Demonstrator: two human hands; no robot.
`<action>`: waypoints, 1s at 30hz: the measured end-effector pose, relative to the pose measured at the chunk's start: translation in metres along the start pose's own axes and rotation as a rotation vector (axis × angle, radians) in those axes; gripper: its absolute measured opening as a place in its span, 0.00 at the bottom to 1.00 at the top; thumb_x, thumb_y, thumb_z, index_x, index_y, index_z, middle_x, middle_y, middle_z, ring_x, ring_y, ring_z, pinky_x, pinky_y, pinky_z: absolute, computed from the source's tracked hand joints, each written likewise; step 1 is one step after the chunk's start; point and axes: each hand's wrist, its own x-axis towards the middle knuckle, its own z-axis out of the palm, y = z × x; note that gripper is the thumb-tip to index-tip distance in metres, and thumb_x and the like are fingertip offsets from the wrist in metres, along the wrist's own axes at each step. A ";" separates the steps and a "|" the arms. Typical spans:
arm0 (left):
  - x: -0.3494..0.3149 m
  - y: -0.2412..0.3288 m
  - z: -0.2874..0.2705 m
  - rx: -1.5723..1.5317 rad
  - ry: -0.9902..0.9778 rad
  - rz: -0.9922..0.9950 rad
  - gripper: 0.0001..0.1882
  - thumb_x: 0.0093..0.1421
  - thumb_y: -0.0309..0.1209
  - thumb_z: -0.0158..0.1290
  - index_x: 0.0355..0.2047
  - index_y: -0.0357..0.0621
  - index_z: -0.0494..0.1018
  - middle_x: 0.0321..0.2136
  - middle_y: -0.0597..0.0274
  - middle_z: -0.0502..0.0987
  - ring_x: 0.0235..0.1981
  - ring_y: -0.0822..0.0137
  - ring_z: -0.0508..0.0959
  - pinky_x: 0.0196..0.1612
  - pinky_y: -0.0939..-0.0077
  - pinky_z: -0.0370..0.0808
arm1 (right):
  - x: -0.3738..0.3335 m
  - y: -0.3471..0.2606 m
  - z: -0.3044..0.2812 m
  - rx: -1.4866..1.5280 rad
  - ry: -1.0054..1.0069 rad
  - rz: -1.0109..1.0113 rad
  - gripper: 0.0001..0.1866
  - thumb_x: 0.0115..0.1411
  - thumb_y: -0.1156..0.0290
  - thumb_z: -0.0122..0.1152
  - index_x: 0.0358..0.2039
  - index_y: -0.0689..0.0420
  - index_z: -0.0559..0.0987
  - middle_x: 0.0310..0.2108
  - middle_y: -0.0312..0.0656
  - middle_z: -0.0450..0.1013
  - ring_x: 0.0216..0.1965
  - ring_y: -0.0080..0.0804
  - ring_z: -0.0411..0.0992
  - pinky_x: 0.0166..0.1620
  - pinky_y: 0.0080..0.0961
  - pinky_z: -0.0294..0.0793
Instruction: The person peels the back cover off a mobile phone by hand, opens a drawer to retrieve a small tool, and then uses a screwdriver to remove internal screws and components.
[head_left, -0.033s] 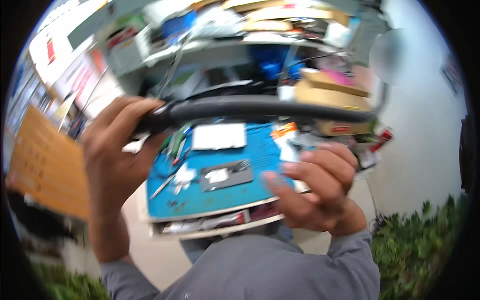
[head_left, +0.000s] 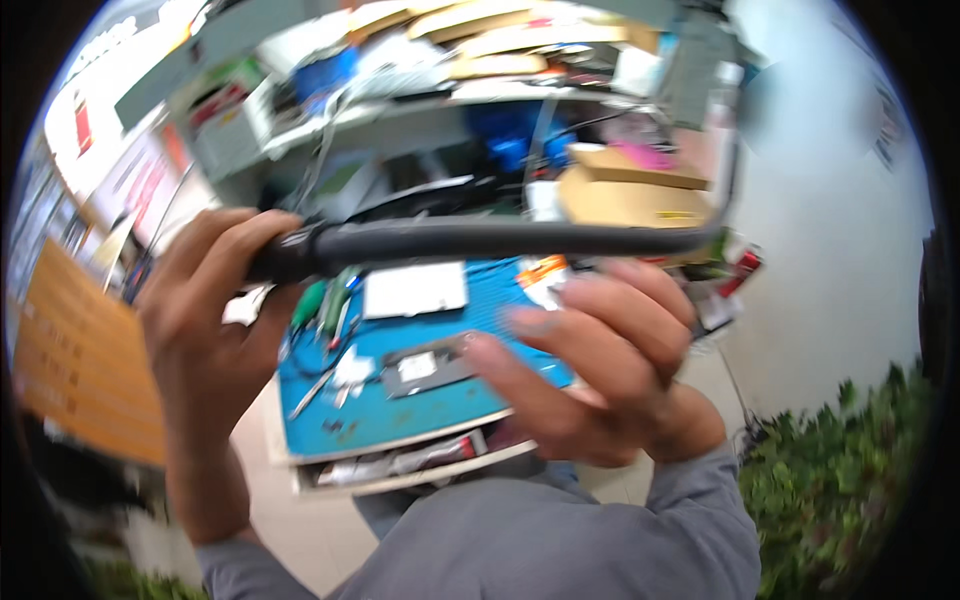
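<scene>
In front of me runs a long dark bent tube (head_left: 480,240) with a thicker collared end at the left. It bends upward at its right end. My left hand (head_left: 200,300) has its fingers and thumb wrapped round the collared end. Below the tube, my right hand (head_left: 600,370) is raised, fingers half curled and thumb apart, with nothing visible in it. Under it on the blue mat (head_left: 440,405) lies a flat dark grey piece (head_left: 430,370) with a white label. A white rectangular thing (head_left: 415,290) lies behind that. Motion blur softens the tube and fingers.
Green-handled tools (head_left: 325,305) lie at the mat's left. An open drawer (head_left: 400,465) sits under the table's front edge. A cardboard box (head_left: 630,195) stands at the back right. Above is a cluttered shelf (head_left: 420,105). Leafy plants (head_left: 840,480) are at the lower right.
The view has shifted, so table and shelf appear farther left. My right hand appears farther left over the mat, its thumb now by the dark grey piece. The left hand keeps its hold.
</scene>
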 end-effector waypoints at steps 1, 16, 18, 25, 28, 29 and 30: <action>0.012 0.012 -0.011 0.098 0.048 0.052 0.25 0.44 0.18 0.71 0.46 0.43 0.84 0.40 0.55 0.83 0.41 0.52 0.84 0.45 0.60 0.81 | 0.024 0.001 0.000 -0.027 0.041 -0.032 0.19 0.57 0.75 0.66 0.50 0.62 0.85 0.39 0.39 0.75 0.38 0.35 0.74 0.42 0.39 0.74; 0.052 0.033 -0.032 0.316 0.268 0.488 0.19 0.69 0.29 0.63 0.59 0.37 0.80 0.59 0.41 0.79 0.60 0.45 0.79 0.53 0.57 0.80 | 0.107 0.179 -0.133 -0.428 0.556 0.384 0.14 0.72 0.65 0.66 0.52 0.61 0.87 0.29 0.46 0.82 0.28 0.33 0.80 0.33 0.32 0.77; 0.027 0.023 -0.023 0.258 0.197 0.397 0.17 0.69 0.29 0.62 0.56 0.37 0.81 0.59 0.41 0.79 0.58 0.44 0.78 0.52 0.57 0.78 | 0.111 0.231 -0.166 -0.475 0.604 0.604 0.15 0.72 0.67 0.65 0.48 0.67 0.85 0.25 0.52 0.79 0.26 0.35 0.79 0.32 0.35 0.75; -0.076 -0.020 0.014 0.268 0.055 -0.169 0.14 0.65 0.21 0.60 0.51 0.36 0.79 0.58 0.46 0.77 0.60 0.46 0.76 0.59 0.54 0.74 | 0.056 0.555 -0.203 -0.720 0.435 1.022 0.23 0.71 0.45 0.63 0.43 0.52 0.91 0.37 0.43 0.88 0.42 0.43 0.86 0.49 0.40 0.82; -0.113 -0.022 0.015 0.298 0.053 -0.528 0.12 0.66 0.21 0.59 0.50 0.36 0.79 0.59 0.46 0.76 0.60 0.49 0.77 0.59 0.56 0.75 | 0.061 0.605 -0.184 -0.732 0.313 1.101 0.24 0.70 0.44 0.62 0.43 0.52 0.91 0.40 0.48 0.87 0.44 0.50 0.85 0.51 0.43 0.82; -0.114 -0.018 0.012 0.309 0.061 -0.538 0.12 0.66 0.21 0.59 0.50 0.36 0.79 0.59 0.46 0.76 0.60 0.49 0.77 0.59 0.56 0.75 | 0.064 0.618 -0.176 -0.755 0.250 1.140 0.24 0.71 0.43 0.62 0.44 0.52 0.91 0.41 0.49 0.87 0.45 0.51 0.85 0.51 0.44 0.82; -0.116 -0.013 0.007 0.375 0.046 -0.409 0.12 0.67 0.22 0.62 0.50 0.37 0.82 0.60 0.46 0.78 0.56 0.47 0.81 0.58 0.54 0.79 | 0.063 0.629 -0.168 -0.733 0.203 1.169 0.24 0.71 0.44 0.61 0.45 0.51 0.90 0.43 0.50 0.86 0.47 0.51 0.84 0.52 0.45 0.82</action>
